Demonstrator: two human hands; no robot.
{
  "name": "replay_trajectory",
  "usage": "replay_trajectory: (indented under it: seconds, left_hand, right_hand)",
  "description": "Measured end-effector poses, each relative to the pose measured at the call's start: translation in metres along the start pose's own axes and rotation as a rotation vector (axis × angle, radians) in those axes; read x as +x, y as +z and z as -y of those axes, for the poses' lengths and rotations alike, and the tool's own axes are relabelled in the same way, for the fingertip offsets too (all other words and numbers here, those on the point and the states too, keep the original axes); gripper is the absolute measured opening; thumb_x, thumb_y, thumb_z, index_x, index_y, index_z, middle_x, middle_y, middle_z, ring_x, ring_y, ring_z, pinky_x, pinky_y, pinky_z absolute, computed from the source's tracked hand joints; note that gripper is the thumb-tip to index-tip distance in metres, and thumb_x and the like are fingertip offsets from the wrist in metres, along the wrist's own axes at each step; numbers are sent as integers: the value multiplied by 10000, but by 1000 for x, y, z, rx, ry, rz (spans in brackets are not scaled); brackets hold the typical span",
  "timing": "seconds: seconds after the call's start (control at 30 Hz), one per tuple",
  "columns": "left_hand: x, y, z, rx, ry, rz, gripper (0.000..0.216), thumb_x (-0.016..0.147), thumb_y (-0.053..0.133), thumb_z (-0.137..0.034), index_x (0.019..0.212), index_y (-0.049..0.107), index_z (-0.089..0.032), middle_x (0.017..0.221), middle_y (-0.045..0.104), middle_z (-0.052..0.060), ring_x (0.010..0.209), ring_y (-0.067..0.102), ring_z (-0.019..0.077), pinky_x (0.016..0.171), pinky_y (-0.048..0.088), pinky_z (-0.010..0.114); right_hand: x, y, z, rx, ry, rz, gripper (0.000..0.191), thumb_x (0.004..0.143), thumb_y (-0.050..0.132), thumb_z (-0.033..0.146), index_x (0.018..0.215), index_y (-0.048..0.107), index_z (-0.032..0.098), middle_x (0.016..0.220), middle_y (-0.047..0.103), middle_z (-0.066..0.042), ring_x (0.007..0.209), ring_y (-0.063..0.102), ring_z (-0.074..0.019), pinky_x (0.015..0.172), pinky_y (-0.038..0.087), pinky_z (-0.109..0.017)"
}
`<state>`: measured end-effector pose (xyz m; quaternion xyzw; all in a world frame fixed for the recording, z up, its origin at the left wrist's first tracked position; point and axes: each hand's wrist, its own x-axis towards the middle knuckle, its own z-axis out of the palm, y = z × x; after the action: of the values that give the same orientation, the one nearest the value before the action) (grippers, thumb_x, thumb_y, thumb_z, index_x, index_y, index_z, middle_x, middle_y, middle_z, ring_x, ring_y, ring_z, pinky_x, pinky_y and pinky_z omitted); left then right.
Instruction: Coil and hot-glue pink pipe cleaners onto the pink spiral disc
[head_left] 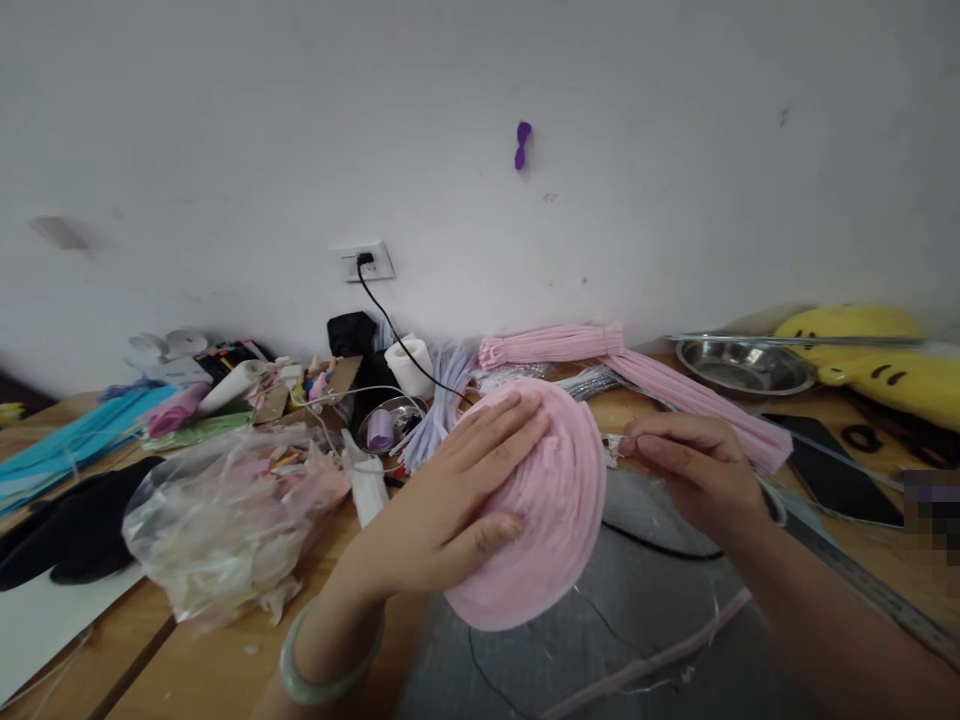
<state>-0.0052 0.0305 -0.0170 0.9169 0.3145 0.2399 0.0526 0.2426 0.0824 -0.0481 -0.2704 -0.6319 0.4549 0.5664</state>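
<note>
A round pink fuzzy disc [559, 510], wound in rings like coiled chenille stem, faces me above a grey mat [450, 660]. My left hand [480, 480] lies flat across its face, fingers stretched out and thumb apart. To the right of the disc, my right hand [697, 465] is closed in a pinch. A small whitish bit [613, 450] shows between its fingertips and the disc's edge; I cannot make out what it is. A pink fuzzy strip [652, 662] lies on the mat below.
Pink stem bundles [555, 343] lie along the wall, with a metal bowl [742, 365] and yellow plush [885, 355] at right. A phone [840, 470] rests nearby. Leftward sits a plastic bag of scraps [232, 530]. A black cord [397, 335] runs from the wall socket.
</note>
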Motion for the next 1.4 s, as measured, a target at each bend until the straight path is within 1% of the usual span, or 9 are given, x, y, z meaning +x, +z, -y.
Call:
replay_trajectory:
  seconds: [0.13, 0.27, 0.33, 0.4, 0.47, 0.57, 0.9, 1.17, 1.4]
  left_hand:
    - [-1, 1, -2, -18, -89, 1, 590, 974, 246, -507, 1491, 105, -261, 1577, 142, 9, 1447, 111, 192, 1193, 88, 386]
    - [-1, 3, -4, 4, -152, 7, 568, 977, 272, -487, 1486, 117, -285, 1573, 160, 5, 1445, 121, 190, 1189, 103, 386]
    - [-1, 4, -6, 13, -164, 13, 573, 973, 275, -495, 1484, 131, -280, 1573, 156, 10, 1444, 124, 200, 1186, 119, 394]
    - [-1, 4, -9, 25, -171, 21, 587, 967, 274, -509, 1484, 137, -268, 1574, 147, 15, 1444, 120, 212, 1184, 125, 407]
    - [-2, 4, -12, 39, -176, 27, 594, 964, 277, -514, 1484, 141, -261, 1574, 147, 17, 1443, 119, 216, 1183, 125, 414]
    - [-4, 3, -16, 45, -185, 8, 582, 962, 297, -502, 1476, 162, -265, 1570, 159, 17, 1437, 139, 220, 1179, 141, 418]
    - [1, 11, -25, 56, -180, 13, 604, 907, 397, -552, 1437, 243, -305, 1553, 203, 19, 1431, 143, 272, 1161, 160, 503]
    - [2, 11, -29, 99, -170, 70, 641, 889, 395, -595, 1451, 216, -343, 1574, 109, 11, 1439, 96, 309, 1151, 144, 539]
    - [4, 14, -28, 107, -163, 33, 652, 861, 418, -616, 1437, 252, -358, 1555, 154, 24, 1423, 133, 334, 1131, 184, 549]
  right_hand:
    - [-3, 5, -3, -225, -93, -114, 74, 769, 645, 242, 746, 715, 234, 602, 625, 16, 553, 536, -130, 519, 413, -254]
    - [-13, 14, -1, -422, -555, -211, 105, 735, 591, 146, 666, 635, 212, 700, 621, -1, 700, 563, -156, 685, 425, -306]
    - [-20, 22, 4, -329, -384, 14, 214, 750, 544, 161, 543, 579, 202, 562, 568, 16, 557, 524, -131, 570, 401, -273]
    - [-26, 35, 10, -76, 97, 174, 233, 757, 547, 216, 530, 602, 204, 499, 562, 21, 496, 525, -128, 511, 400, -251]
    - [-33, 48, 15, 301, 518, 157, 146, 709, 612, 278, 592, 664, 206, 548, 622, 6, 553, 579, -145, 560, 456, -257]
    - [-42, 62, 20, 765, 804, 72, 111, 643, 697, 290, 709, 724, 206, 708, 704, -16, 679, 634, -149, 695, 498, -263]
    - [-41, 72, 5, 1044, 902, 277, 274, 722, 696, 370, 921, 731, 185, 1071, 714, -64, 1139, 566, -222, 1029, 372, -385]
    - [-47, 75, -6, 1127, 867, 469, 486, 707, 678, 482, 1091, 690, 184, 1159, 685, -88, 1165, 558, -251, 1053, 341, -429]
    - [-44, 77, -1, 1062, 869, 434, 567, 656, 708, 519, 1134, 678, 214, 1120, 703, -83, 1126, 587, -262, 1035, 359, -447]
